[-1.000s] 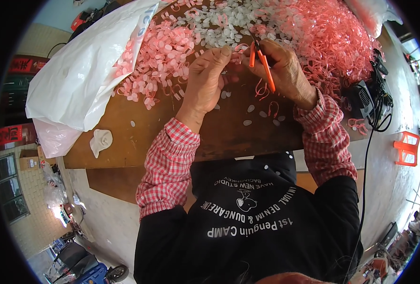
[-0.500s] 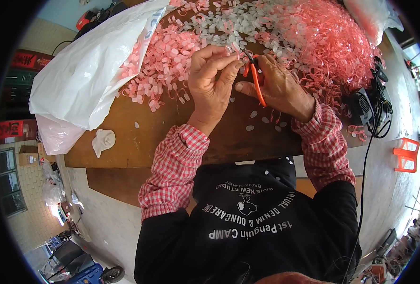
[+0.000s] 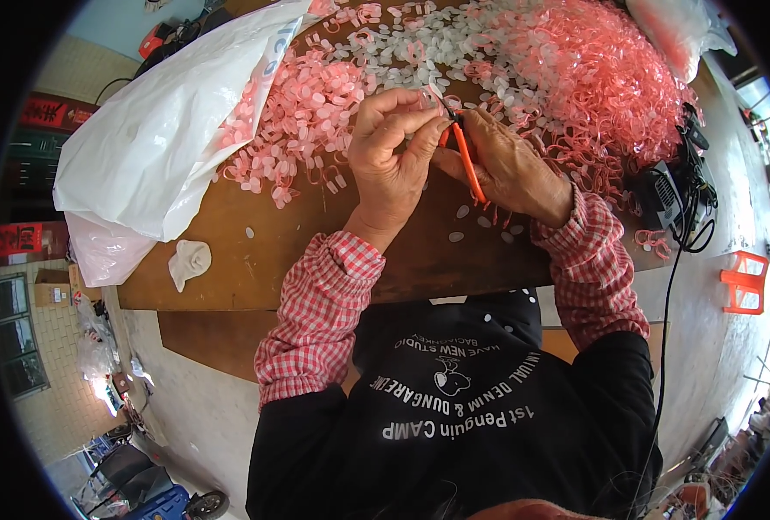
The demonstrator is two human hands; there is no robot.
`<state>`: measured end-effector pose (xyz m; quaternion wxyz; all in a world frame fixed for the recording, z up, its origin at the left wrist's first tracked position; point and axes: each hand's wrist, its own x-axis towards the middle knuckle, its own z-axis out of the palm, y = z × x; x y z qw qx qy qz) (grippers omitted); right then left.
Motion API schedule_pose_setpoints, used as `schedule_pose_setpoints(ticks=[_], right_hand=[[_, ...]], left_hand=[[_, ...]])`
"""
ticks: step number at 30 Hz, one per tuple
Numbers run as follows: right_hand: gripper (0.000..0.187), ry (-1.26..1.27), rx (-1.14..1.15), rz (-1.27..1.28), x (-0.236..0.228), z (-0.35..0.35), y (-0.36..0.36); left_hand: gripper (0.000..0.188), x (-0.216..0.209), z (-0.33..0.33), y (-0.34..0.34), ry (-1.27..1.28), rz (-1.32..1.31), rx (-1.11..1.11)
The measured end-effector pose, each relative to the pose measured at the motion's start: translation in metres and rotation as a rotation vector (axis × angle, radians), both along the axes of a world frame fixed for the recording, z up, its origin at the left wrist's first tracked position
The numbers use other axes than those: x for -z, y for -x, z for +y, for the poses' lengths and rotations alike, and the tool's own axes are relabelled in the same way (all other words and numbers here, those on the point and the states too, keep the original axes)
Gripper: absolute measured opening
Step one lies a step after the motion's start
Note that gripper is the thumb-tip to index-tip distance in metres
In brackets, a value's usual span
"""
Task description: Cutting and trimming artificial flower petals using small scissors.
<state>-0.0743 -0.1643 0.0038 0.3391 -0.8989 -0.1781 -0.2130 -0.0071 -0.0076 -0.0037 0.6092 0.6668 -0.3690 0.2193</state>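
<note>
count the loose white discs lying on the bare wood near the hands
6 that I can make out: one disc alone left of the left hand, and a cluster of about five under the right hand, near the table edge. Others may be hidden beneath the hands.

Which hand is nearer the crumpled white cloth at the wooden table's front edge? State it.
Left. The left hand is right of and beyond the crumpled white cloth; the right hand, holding orange-handled cutters, lies farther right.
</note>
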Motion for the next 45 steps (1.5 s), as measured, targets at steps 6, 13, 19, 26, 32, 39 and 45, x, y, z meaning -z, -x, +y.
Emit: schedule_pose_setpoints(ticks=[6, 13, 19, 26, 32, 39, 45], right_hand=[[0.039, 0.053, -0.008, 0.038, 0.011, -0.004, 0.000], [0.034, 0.097, 0.127, 0.024, 0.016, -0.001, -0.001], [0.020, 0.097, 0.135, 0.088, 0.003, -0.001, 0.000], [0.020, -0.046, 0.106, 0.148, -0.002, -0.005, -0.003], [0.028, -0.177, 0.042, 0.220, -0.008, -0.007, -0.002], [0.031, -0.814, 0.109, 0.400, -0.030, -0.015, -0.002], [0.019, -0.722, 0.008, 0.295, -0.019, -0.015, -0.010]], left_hand=[[0.014, 0.001, -0.003, 0.000, 0.004, 0.025, 0.040], [0.012, 0.004, 0.001, -0.002, -0.029, 0.042, 0.055], [0.012, 0.003, 0.004, -0.002, -0.054, 0.037, 0.041], [0.009, 0.002, 0.003, -0.005, 0.001, 0.072, 0.046], [0.012, -0.002, 0.004, -0.002, 0.180, 0.316, 0.221], [0.018, -0.004, 0.011, -0.006, 0.375, 0.738, 0.322], [0.013, -0.004, 0.004, 0.004, 0.037, 0.408, 0.320]])
